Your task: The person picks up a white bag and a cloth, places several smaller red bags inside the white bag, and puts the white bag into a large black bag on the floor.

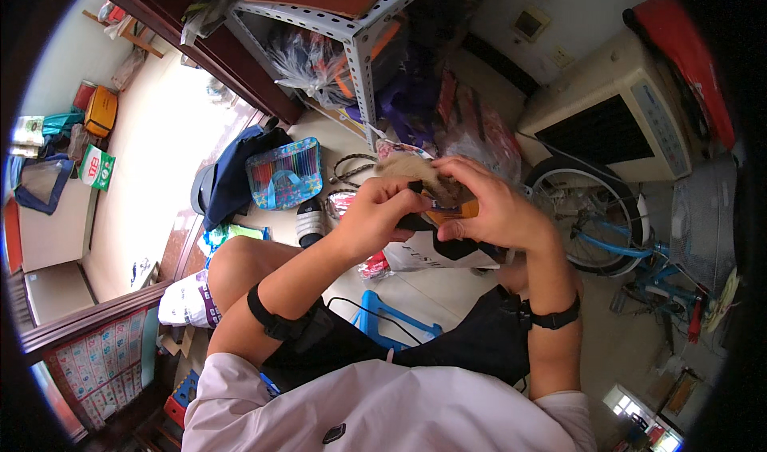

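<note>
Both my hands meet above a white bag [413,253] that bears lettering, on the floor between my knees. My left hand [380,212] pinches a small black piece [414,186], possibly a strap end, between thumb and forefinger. My right hand [494,203] curls around a black item [452,247] with a yellow part [458,212], thumb low and fingers high. Just beyond my fingers is a tan furry thing [410,169], perhaps a plush toy. My hands cover much of the item, so its full shape is hidden.
A blue plastic stool [383,317] is below my lap. Left lie a patterned blue case [284,173], a dark blue cap [207,188] and a slipper [310,221]. A metal shelf [359,51] rises ahead. Right stand a bicycle [617,242] and an air cooler [605,116].
</note>
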Tool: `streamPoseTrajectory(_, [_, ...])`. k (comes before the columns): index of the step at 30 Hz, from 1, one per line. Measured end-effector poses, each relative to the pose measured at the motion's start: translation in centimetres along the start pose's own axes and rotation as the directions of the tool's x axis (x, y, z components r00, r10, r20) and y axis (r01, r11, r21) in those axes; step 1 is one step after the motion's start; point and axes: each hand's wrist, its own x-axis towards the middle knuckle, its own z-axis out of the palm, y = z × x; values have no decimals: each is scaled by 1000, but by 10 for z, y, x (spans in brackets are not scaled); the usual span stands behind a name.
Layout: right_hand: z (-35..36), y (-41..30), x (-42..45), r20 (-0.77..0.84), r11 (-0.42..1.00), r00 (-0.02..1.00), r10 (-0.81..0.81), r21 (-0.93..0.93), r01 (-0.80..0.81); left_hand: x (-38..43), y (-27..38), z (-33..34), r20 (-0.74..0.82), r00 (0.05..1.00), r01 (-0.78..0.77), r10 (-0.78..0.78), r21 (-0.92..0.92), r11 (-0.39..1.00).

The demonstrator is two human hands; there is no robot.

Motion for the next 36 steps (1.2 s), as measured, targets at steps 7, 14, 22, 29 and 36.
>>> streamPoseTrajectory(7, [10, 4, 3, -207, 980, 977, 56, -176, -94, -1, 6, -4, 92, 986, 153, -137, -194, 969])
streamPoseTrajectory(14, [-7, -5, -2, -454, 995, 887, 88, 8, -95, 2, 13, -4, -25, 988, 144, -152, -204, 968])
streamPoseTrajectory(22, [13, -2, 2, -219, 960, 967, -133, 214, 181, 6, 8, -4, -197, 975, 37, -102, -308, 951])
streamPoseTrajectory(29, [31, -6, 9, -366, 987, 926, -96, 85, 136, 12, -11, -7, -137, 983, -148, 122, -199, 969])
streamPoseTrajectory(36, [36, -9, 8, -356, 978, 934, -35, -203, -41, 12, -2, -4, -199, 970, -184, 140, -227, 956])
